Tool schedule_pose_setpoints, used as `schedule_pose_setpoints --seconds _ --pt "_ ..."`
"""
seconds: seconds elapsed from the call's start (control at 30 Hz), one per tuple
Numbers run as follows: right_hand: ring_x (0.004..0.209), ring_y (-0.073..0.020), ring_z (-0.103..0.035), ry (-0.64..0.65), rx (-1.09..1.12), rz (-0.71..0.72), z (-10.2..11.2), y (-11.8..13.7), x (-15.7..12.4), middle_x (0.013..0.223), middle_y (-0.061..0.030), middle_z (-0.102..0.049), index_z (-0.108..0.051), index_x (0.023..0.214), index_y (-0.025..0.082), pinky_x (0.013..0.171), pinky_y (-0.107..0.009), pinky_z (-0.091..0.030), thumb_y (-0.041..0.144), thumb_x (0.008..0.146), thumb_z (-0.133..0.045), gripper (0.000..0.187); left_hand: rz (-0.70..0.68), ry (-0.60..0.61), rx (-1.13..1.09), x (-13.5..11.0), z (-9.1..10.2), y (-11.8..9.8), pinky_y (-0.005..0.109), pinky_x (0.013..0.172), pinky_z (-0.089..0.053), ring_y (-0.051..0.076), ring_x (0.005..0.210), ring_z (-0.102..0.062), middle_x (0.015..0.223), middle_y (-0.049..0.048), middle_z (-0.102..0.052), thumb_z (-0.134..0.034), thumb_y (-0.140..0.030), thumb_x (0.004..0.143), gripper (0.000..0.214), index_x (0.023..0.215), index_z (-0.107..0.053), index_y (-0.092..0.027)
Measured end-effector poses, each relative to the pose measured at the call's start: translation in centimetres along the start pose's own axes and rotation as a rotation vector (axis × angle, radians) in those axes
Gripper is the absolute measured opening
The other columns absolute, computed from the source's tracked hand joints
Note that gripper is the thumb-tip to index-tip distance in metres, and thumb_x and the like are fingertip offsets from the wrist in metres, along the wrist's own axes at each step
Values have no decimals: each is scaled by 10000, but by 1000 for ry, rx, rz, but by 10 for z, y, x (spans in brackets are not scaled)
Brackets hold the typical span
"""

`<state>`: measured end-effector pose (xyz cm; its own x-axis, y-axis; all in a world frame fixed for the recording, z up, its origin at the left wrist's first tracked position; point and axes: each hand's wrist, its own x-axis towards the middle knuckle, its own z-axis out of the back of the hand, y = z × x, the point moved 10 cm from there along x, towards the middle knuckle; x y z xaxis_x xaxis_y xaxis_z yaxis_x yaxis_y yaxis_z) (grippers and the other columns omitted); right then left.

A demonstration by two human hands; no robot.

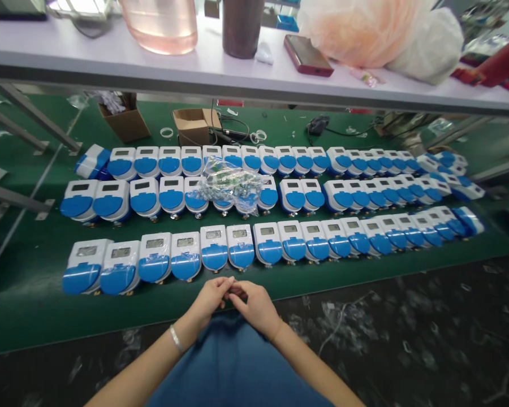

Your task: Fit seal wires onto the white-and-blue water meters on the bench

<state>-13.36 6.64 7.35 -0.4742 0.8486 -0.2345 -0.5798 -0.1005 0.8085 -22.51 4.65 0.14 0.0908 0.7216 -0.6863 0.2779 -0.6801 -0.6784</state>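
My left hand (213, 295) and my right hand (258, 308) meet at the bench's front edge, just above my blue clothing. The fingers of both are curled and pressed together at the tips. Anything between them is too small or hidden to make out. Right beyond my fingers stands a white-and-blue meter (241, 251) with a small grey display, part of the front row. Two more rows of similar meters (172, 195) stand behind it. Across the middle row lies a clear plastic bag (231, 183) of small greenish parts.
Meters stand on a green bench top (25, 316). Behind them are an open cardboard box (195, 125), cables and tape rings. A white shelf (89, 48) overhead carries a pink-tinted container (161, 25), a dark cup (241, 28), a phone (307, 55) and plastic bags. Plastic scraps litter the dark floor (390, 350).
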Motion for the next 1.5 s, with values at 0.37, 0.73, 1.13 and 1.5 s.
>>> schedule_pose_setpoints --seconds 0.37,0.73,1.13,1.5 --pt "845 -172 -626 -178 -483 197 -3 -12 -12 903 -67 -665 -653 1056 202 736 -248 -474 209 939 -424 257 81 58 276 -21 26 20 208 415 -347 75 386 -407 449 -42 -484 -695 -517 630 426 777 -658 -119" --pt "700 -179 -660 -617 407 -238 -1 -73 14 753 -56 -684 -641 818 161 683 -284 -532 351 797 -614 192 238 -56 -131 0 56 64 165 425 -367 62 473 -490 620 -2 -551 -661 -305 762 235 896 -642 -113" --pt "745 -150 -644 -553 170 22 -27 -29 27 844 -53 -668 -618 754 183 676 -255 -551 208 788 -552 79 209 -254 -493 39 67 57 140 388 -314 38 447 -467 664 23 -603 -577 -28 766 109 821 -637 -102" --pt "732 -138 -630 -533 24 145 -25 -7 26 842 -47 -669 -602 751 192 687 -244 -537 165 805 -526 97 199 -239 -505 42 68 59 145 400 -320 43 459 -468 657 27 -611 -599 -40 752 94 803 -654 -96"
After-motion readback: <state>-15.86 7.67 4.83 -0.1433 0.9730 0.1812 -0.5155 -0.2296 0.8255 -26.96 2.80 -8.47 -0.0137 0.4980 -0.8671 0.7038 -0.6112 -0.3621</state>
